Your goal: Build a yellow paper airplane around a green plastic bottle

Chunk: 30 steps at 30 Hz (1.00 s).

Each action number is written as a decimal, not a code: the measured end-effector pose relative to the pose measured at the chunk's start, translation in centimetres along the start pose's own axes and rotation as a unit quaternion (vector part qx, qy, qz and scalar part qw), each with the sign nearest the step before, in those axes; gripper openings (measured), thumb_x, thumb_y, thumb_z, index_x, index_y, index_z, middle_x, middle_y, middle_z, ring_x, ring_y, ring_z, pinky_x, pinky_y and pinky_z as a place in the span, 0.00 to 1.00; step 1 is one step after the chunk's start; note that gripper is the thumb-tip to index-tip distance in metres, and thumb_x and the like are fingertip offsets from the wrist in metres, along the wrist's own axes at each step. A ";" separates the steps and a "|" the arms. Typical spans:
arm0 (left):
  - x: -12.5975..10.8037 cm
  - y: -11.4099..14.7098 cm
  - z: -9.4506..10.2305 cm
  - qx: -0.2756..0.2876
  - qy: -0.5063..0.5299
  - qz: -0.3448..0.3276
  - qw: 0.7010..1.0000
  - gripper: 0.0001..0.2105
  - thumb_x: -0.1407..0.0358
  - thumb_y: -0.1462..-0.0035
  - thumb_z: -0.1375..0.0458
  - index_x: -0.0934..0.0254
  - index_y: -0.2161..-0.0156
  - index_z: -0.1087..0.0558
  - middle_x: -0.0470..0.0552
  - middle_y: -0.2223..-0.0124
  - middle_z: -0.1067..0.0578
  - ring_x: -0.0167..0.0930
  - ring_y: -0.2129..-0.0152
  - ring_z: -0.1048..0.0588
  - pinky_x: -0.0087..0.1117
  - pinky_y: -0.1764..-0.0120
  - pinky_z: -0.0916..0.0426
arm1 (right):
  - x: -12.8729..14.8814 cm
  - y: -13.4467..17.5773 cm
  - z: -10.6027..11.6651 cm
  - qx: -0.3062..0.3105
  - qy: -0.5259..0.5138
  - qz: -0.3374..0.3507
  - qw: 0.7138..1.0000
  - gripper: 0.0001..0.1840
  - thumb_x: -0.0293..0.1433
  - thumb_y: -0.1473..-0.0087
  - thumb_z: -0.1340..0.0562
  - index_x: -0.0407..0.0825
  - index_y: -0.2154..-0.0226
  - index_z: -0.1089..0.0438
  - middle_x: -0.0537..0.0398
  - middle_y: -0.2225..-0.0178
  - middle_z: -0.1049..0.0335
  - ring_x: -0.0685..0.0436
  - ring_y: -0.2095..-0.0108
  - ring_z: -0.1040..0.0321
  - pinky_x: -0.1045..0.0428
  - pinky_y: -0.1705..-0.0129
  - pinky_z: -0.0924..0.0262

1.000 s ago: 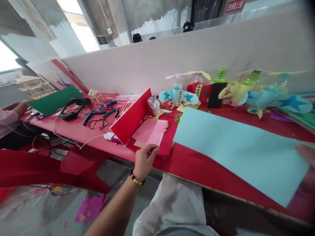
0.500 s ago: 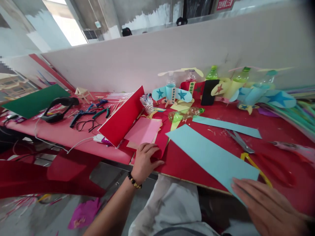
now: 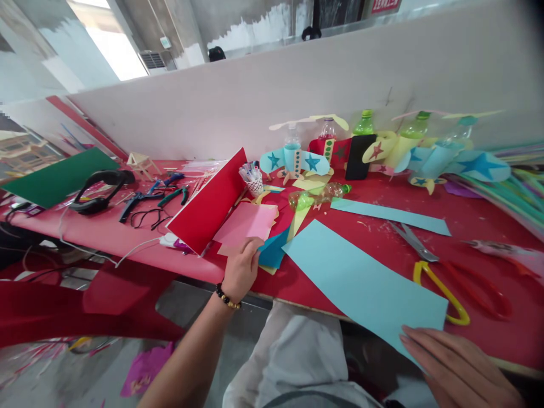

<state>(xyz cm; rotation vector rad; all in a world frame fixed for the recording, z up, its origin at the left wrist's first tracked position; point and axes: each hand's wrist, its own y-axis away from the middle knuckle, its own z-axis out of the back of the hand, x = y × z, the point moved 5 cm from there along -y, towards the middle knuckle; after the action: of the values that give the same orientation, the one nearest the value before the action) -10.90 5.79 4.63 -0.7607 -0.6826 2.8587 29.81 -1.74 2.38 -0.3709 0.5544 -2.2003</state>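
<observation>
My left hand [image 3: 241,272], a beaded bracelet at its wrist, is closed at the left edge of a dark blue sheet of paper [image 3: 274,250]; its thumb is hidden. Under that sheet a pale yellow edge peeks out. Pink paper [image 3: 246,222] lies just beyond these fingers. My right hand [image 3: 459,362] grips the near right corner of a long light blue sheet of paper [image 3: 361,272], fingers on top and thumb out of sight. To the right lie scissors [image 3: 442,286] with one yellow and one red handle, blades apart.
A light blue strip [image 3: 391,216] and a plastic bottle [image 3: 325,195] lie farther back. Bottle planes [image 3: 293,156] stand along the partition. Left are a slanted red board [image 3: 208,204], a pen cup [image 3: 254,184], pliers [image 3: 174,195] and headphones [image 3: 102,190]. A glue gun [image 3: 505,252] is at right.
My left hand has drawn in slightly to the left and its fingers have closed. Dark blue paper now shows where red paper lay. My right hand still grips the light blue sheet.
</observation>
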 end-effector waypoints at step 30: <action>4.0 -5.6 -0.8 0.050 0.108 0.101 0.988 0.10 0.65 0.42 0.47 0.63 0.56 0.32 0.51 0.58 0.25 0.36 0.60 0.26 0.35 0.57 0.32 | 0.2 2.3 0.2 -0.053 0.009 -0.041 0.998 0.33 0.22 0.45 0.41 0.57 0.38 0.38 0.57 0.53 0.23 0.39 0.54 0.27 0.42 0.46 0.39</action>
<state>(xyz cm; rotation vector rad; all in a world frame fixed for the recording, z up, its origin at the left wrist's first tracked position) -14.03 11.95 4.75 -1.1627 -0.4539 2.8968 31.23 -3.23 1.39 -0.4371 0.6793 -2.2602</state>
